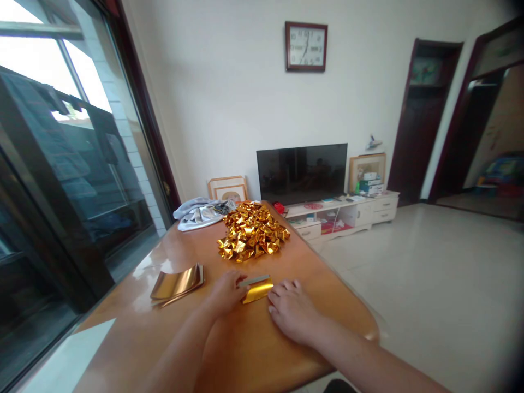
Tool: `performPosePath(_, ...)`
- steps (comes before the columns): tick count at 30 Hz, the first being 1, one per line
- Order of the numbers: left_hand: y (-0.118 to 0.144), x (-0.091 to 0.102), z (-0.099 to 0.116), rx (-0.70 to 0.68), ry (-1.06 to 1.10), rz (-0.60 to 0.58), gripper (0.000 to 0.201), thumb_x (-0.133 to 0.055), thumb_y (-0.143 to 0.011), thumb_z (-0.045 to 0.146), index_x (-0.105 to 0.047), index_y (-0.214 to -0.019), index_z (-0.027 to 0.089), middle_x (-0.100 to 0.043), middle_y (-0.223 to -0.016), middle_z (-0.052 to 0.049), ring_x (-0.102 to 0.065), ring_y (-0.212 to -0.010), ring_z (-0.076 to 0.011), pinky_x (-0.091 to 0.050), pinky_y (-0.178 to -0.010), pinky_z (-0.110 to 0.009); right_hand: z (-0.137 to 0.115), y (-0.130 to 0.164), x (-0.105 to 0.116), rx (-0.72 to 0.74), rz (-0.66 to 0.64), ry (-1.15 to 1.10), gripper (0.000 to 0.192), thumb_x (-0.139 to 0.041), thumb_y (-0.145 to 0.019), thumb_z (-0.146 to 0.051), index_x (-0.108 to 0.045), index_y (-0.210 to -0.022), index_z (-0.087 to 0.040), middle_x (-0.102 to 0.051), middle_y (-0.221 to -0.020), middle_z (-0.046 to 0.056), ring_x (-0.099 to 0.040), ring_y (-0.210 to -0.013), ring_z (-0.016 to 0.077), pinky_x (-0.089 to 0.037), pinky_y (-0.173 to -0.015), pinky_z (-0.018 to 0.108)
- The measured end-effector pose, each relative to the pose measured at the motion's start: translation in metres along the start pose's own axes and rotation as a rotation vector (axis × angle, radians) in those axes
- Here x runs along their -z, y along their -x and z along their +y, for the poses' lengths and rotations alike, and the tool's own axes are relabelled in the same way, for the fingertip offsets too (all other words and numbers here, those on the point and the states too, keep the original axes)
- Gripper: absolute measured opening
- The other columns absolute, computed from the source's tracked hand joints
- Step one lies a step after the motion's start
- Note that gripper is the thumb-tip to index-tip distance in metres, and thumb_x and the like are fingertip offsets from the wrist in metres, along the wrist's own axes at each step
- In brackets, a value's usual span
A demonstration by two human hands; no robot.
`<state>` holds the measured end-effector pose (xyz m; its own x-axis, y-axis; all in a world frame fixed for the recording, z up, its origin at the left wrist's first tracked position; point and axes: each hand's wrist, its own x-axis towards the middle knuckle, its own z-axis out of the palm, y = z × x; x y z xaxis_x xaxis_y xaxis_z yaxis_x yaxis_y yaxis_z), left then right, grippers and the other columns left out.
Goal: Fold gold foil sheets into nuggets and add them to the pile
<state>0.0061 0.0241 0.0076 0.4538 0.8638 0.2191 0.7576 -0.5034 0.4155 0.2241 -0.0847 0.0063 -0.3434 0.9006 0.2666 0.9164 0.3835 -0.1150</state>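
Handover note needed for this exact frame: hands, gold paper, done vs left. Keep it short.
Left hand: on the table, fingers pinching the left end of a gold sheet that is partly folded.
Right hand: flat on the table, fingertips at the sheet's right edge.
Done: pile of folded gold pieces further up the table.
Left: stack of flat gold sheets to the left of the hands, and the sheet in hand, fold unfinished.
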Motion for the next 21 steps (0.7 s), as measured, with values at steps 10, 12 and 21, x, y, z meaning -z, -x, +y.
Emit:
performPosePath(10, 0.004, -0.012, -0.011, 0.075, 0.173, -0.067, 0.021, -0.057, -0.077, 0.025, -0.069, -0.093, 0.016, -0.071, -0.08, -0.002, -0.061, -0.072, -0.0167, -0.041, -0.063, -0.025, 0.013, -0.021, 0.011, -0.002, -0.088, -0.072, 0.035, -0.042, -0.099, -0.041, -0.072, -0.099, -0.024, -0.068, -0.102, 0.007, -0.056, -0.101, 0.0243, -0.036, -0.09, 0.037)
performPosePath(12, 0.005, -0.013, -0.01, 0.094, 0.182, -0.063, 0.02, -0.056, -0.077, 0.024, -0.068, -0.092, 0.017, -0.071, -0.076, -0.001, -0.061, -0.068, -0.0161, -0.039, -0.061, -0.025, 0.018, -0.032, 0.012, -0.01, -0.127, -0.087, 0.035, -0.041, -0.099, -0.037, -0.073, -0.097, -0.024, -0.068, -0.098, 0.006, -0.058, -0.097, 0.0224, -0.038, -0.085, 0.033)
performPosePath(21, 0.006, -0.007, -0.003, 0.093, 0.116, -0.069, 0.013, -0.058, -0.076, 0.022, -0.066, -0.086, 0.019, -0.071, -0.082, -0.002, -0.062, -0.072, -0.0163, -0.038, -0.062, -0.024, 0.031, -0.064, 0.009, 0.004, -0.23, -0.093, 0.031, -0.047, -0.094, -0.029, -0.074, -0.081, -0.02, -0.069, -0.086, 0.006, -0.06, -0.075, 0.0169, -0.035, -0.065, 0.027)
